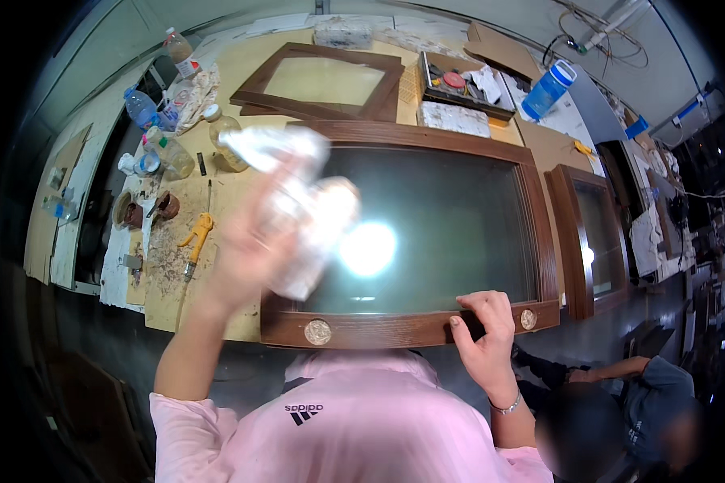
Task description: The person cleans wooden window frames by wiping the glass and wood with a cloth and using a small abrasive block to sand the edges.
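The left hand (254, 241) grips a crumpled white cloth (306, 201) (blurred) over the framed glass panel (435, 217), hiding its left edge; the right hand (483, 330) clasps the frame's near rail. Bottles (157, 133) crowd the counter (169, 274).

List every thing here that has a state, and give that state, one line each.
left hand: raised, gripping the crumpled white cloth, blurred.
crumpled white cloth: bunched, held over the glass.
right hand: clamped on the big frame's near edge.
large wood-framed glass panel: lying flat, glass reflecting a lamp.
smaller wooden frame: lying flat behind.
blue-capped bottle: capped, tilted.
tool tray: open, full.
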A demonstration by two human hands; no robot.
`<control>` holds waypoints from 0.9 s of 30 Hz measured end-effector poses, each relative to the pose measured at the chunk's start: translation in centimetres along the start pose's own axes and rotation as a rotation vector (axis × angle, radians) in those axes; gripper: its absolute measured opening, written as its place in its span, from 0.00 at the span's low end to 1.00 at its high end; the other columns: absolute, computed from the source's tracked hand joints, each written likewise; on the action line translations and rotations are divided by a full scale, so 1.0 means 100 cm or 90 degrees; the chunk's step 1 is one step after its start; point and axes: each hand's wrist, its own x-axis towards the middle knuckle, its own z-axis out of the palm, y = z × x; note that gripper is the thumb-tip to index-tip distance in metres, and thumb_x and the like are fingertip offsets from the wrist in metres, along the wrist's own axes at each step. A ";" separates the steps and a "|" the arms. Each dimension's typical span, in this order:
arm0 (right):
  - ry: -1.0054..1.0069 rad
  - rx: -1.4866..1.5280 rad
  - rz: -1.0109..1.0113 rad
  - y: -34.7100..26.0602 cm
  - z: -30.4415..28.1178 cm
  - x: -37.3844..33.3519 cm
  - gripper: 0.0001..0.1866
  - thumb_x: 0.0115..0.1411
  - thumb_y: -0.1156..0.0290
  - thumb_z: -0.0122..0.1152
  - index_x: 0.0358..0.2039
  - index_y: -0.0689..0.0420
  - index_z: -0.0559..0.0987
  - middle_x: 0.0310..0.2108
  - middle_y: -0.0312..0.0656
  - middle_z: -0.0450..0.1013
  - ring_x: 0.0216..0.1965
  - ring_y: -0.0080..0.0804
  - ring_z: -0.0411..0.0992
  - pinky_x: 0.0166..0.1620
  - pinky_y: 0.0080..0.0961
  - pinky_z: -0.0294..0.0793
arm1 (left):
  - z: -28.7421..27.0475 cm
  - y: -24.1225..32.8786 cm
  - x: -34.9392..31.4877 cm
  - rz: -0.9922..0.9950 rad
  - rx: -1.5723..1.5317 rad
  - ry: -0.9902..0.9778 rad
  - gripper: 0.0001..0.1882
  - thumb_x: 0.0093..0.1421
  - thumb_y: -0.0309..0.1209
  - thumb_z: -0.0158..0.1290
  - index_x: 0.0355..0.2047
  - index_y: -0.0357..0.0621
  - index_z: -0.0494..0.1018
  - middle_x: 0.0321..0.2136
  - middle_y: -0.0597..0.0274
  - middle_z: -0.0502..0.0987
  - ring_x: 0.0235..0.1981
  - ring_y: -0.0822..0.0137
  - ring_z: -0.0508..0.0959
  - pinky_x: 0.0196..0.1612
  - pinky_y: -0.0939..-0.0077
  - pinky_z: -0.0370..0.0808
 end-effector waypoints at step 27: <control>0.167 -0.176 -0.129 0.017 0.033 -0.010 0.06 0.39 0.75 0.59 0.21 0.55 0.74 0.25 0.38 0.67 0.27 0.39 0.66 0.27 0.32 0.66 | 0.049 -0.044 0.046 0.202 0.583 -0.309 0.11 0.45 0.23 0.60 0.31 0.48 0.80 0.31 0.60 0.80 0.37 0.56 0.78 0.43 0.59 0.72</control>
